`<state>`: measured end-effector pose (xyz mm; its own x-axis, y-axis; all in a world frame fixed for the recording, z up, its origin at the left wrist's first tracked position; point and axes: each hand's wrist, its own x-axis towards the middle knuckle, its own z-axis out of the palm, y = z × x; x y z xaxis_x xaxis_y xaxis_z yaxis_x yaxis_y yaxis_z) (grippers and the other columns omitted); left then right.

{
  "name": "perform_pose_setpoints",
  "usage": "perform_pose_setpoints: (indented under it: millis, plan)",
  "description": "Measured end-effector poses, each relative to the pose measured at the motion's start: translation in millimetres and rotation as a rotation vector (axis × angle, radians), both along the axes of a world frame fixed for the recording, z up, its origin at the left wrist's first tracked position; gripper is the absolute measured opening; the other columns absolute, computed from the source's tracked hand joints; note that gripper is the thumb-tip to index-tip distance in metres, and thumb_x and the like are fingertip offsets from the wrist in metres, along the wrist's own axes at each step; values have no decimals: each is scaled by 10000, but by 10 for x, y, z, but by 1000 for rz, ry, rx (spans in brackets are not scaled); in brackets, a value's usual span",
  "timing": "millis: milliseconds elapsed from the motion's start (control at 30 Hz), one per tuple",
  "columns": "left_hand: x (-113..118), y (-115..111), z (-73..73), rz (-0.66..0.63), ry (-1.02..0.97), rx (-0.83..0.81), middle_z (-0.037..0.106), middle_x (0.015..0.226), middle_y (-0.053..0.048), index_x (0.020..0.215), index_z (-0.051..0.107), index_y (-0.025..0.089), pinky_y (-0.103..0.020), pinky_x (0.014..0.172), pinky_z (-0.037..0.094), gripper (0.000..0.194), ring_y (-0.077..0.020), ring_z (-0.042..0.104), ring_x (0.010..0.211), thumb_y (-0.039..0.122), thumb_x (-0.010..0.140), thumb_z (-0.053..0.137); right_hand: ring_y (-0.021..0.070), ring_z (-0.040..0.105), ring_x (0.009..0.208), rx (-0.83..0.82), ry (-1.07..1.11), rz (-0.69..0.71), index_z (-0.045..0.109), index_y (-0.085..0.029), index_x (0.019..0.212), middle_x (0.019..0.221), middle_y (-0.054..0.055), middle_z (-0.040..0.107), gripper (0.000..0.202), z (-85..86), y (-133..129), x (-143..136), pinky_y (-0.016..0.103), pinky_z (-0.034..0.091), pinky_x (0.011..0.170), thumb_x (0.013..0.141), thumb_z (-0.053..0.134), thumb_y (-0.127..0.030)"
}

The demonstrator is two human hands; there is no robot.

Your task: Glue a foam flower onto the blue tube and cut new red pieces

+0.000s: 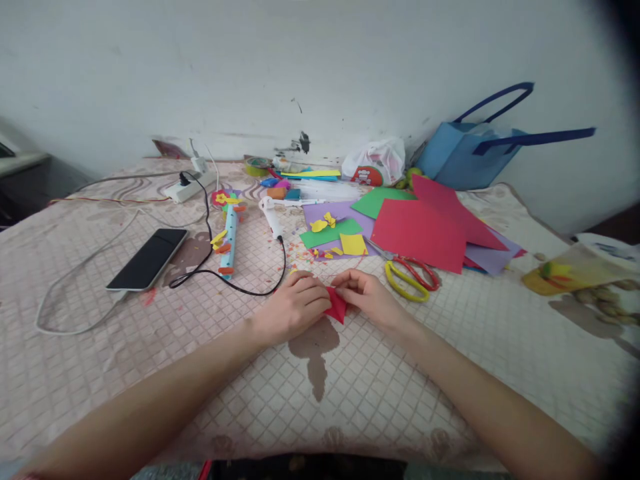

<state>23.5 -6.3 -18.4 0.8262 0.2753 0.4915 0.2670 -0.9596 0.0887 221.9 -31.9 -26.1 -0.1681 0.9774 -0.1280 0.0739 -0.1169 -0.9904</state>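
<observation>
A small folded piece of red paper [337,307] lies on the tablecloth between my hands, one corner pointing toward me. My left hand [296,303] covers its left part, with the fingers closed over it. At the paper's right edge, my right hand [369,297] pinches it between thumb and bent fingers. Scissors [411,279] with yellow and red handles rest just beyond my right hand. Past my fingers are a yellow paper square [353,245], a green paper strip [331,233] and yellow paper scraps, on a purple sheet [327,212].
Large red sheets [423,230] lie at the right, before a blue bag [465,157]. A white glue gun [271,217] trails a black cord toward my left hand. Further left are a decorated light-blue stick [229,240], a phone [149,260] on its cable and a power strip [190,187]. A plastic cup [575,267] stands far right.
</observation>
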Motion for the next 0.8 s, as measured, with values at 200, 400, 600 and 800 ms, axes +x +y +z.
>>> perform_pose_setpoints:
  millis: [200,400,600,800]
  plan:
    - [33,-70,14,136,-102,-178,645,883,-57,822,582,167,-401,876,411,149,-180,570,870,296,855,514,105,573,666,106,-10,-12,565,-174,895,777,3,612,158,-11,5,-6,239,462,606,762,608,-247]
    - [70,-106,-15,190,-248,-452,614,901,-58,885,573,169,-291,721,482,82,-153,580,829,192,832,515,106,565,615,113,-15,-6,552,-184,921,746,-4,605,187,-16,3,-11,242,468,566,782,596,-301]
    - [69,-115,-26,95,-73,-139,643,952,-48,902,612,190,-358,850,416,178,-169,566,912,171,886,436,88,533,544,60,-94,70,542,-189,941,746,-12,596,183,6,-1,21,209,415,475,791,565,-290]
    - [62,-107,-49,71,55,-149,646,870,-44,847,619,173,-326,792,424,190,-159,578,848,215,890,439,101,540,541,125,-365,122,539,-182,974,664,-31,558,246,-37,17,90,202,400,462,733,558,-136]
